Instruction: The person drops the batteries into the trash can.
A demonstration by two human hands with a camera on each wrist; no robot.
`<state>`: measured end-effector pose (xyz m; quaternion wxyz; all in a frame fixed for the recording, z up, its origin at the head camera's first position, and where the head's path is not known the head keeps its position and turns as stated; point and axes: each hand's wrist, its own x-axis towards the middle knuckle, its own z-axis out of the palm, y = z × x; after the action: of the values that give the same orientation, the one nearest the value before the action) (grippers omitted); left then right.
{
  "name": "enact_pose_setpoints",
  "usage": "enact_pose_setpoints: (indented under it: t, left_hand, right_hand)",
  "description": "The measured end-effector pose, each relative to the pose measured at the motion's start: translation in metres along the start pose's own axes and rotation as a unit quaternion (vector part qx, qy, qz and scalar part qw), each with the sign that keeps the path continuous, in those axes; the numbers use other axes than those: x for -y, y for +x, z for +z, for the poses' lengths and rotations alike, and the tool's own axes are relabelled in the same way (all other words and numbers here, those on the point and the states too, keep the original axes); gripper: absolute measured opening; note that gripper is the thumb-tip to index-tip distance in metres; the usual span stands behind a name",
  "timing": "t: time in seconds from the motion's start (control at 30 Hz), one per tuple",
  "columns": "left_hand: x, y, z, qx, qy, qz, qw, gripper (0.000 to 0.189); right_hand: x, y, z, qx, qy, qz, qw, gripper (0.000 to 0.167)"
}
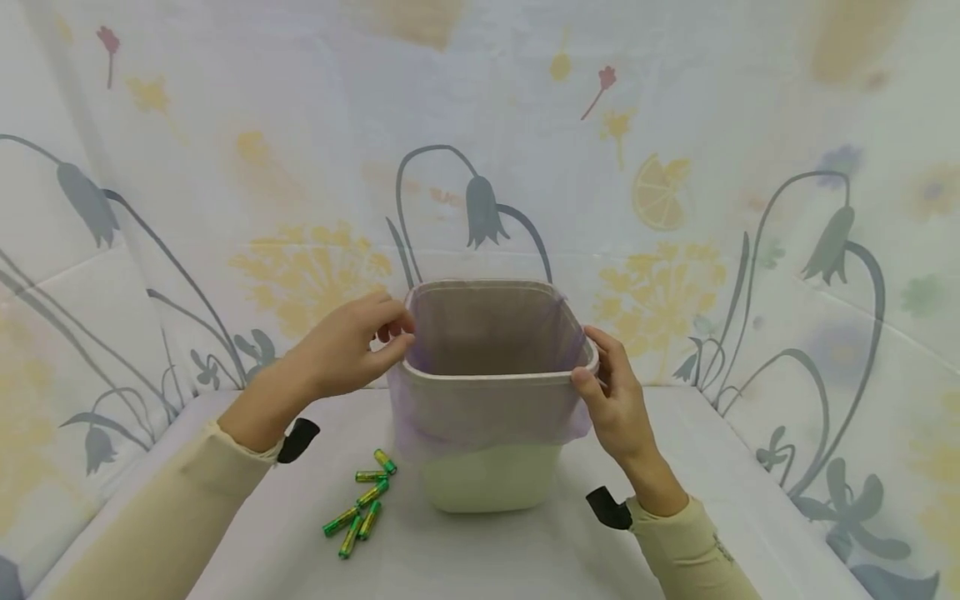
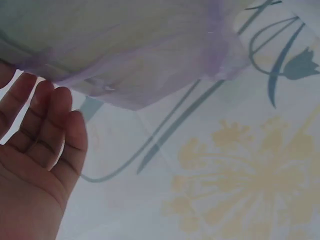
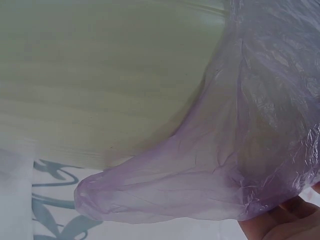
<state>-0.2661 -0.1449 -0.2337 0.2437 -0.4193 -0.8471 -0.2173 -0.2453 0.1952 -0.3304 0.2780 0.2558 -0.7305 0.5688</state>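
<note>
A pale green trash bin stands upright on the table, its open top tilted into view. A thin, translucent purple trash bag lines it and folds down over the rim outside. At the left rim, my left hand pinches the bag edge between thumb and index finger, the other fingers curled loosely. My right hand grips the front right corner of the rim through the bag, thumb on top and fingers outside. In the right wrist view, the bag's loose hem hangs off the bin wall.
Several green batteries lie in a loose cluster on the white table, left of the bin. A flower-printed cloth hangs behind and along both sides.
</note>
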Motion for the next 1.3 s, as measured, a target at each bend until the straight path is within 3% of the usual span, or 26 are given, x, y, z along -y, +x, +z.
enact_pose_setpoints:
  t: [0.17, 0.33, 0.8, 1.0, 1.3]
  left_hand:
    - [0.009, -0.021, 0.007, -0.054, -0.010, 0.033, 0.9980, 0.006]
    - [0.013, -0.037, 0.012, -0.056, -0.008, 0.030, 0.9980, 0.011]
    - [0.023, -0.088, 0.041, 0.026, 0.037, -0.040, 0.9982, 0.014]
    - [0.028, -0.116, 0.059, 0.075, 0.041, -0.085, 0.9927, 0.015]
    - [0.038, -0.150, 0.075, 0.112, 0.031, -0.136, 0.9838, 0.015]
  right_hand:
    - [0.000, 0.000, 0.001, 0.004, 0.001, 0.004, 1.0000, 0.052]
    - [0.000, 0.000, -0.001, 0.001, -0.001, 0.001, 1.0000, 0.052]
    - [0.001, 0.000, 0.000, 0.001, -0.007, 0.009, 0.9999, 0.052]
    - [0.001, -0.001, -0.001, 0.000, -0.008, 0.009, 0.9999, 0.052]
    - [0.000, 0.000, -0.001, 0.004, -0.002, 0.003, 1.0000, 0.052]
